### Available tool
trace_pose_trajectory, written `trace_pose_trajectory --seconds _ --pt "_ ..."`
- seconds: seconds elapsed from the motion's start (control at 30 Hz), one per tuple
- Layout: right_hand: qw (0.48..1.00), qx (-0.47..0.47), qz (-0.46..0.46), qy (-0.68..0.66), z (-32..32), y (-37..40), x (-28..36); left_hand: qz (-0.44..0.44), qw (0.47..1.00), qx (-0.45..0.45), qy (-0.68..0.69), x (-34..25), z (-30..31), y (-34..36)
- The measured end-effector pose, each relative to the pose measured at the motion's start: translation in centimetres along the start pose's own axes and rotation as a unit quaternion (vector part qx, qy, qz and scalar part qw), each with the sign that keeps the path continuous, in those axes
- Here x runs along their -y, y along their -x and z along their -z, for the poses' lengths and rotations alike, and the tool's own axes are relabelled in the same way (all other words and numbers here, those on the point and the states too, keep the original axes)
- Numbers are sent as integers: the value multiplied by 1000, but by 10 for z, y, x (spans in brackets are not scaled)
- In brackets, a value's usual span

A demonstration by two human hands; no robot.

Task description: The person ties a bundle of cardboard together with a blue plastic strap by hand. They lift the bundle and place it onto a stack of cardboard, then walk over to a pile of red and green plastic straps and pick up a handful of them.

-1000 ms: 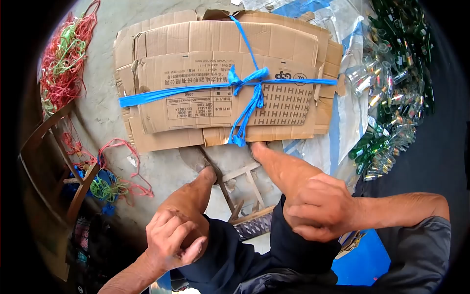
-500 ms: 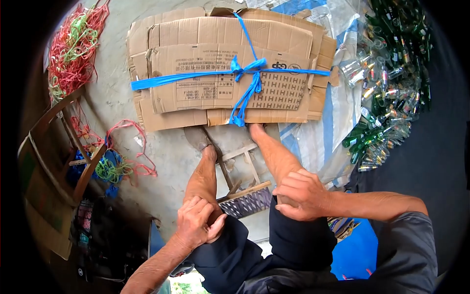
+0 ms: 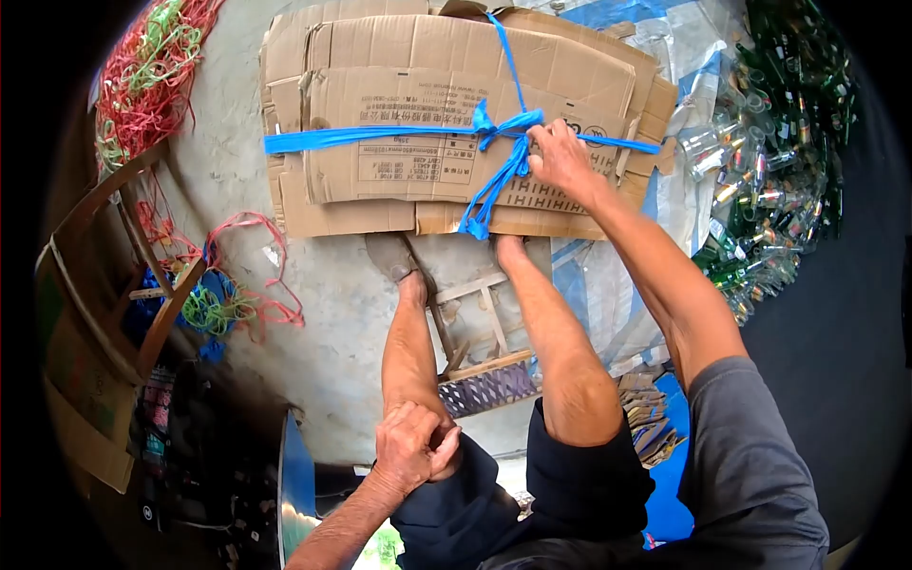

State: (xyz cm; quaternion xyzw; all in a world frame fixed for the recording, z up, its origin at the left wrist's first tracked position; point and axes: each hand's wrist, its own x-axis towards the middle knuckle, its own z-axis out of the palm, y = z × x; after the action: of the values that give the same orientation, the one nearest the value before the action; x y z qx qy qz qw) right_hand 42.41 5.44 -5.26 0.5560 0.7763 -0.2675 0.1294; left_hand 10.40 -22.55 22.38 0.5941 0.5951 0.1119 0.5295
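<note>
A stack of flattened cardboard lies on the floor in front of my feet, bound crosswise with blue plastic strap. The strap meets in a knot with a bow and hanging tails near the middle. My right hand reaches over the stack, its fingers bent and pinched at the strap just right of the knot; the exact grip is partly hidden. My left hand rests on my left knee with the fingers curled in, and no object shows in it.
A low wooden-framed stool with a woven top stands between my legs. Glass bottles are heaped at the right beside a striped sheet. Red and green twine is piled at upper left; a wooden chair frame stands below it.
My right hand has left my right knee and moved forward to the strap knot. The left hand stays on its knee. The view has shifted slightly.
</note>
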Motion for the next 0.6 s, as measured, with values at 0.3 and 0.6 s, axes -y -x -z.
trace_pose_trajectory --seconds 0.3,0.6 --pt "994 55 -63 67 -25 -23 6 29 999 0 36 2 -3 6" --pt "988 155 -13 0 -6 -58 -2 46 997 -14 53 3 -9 10"
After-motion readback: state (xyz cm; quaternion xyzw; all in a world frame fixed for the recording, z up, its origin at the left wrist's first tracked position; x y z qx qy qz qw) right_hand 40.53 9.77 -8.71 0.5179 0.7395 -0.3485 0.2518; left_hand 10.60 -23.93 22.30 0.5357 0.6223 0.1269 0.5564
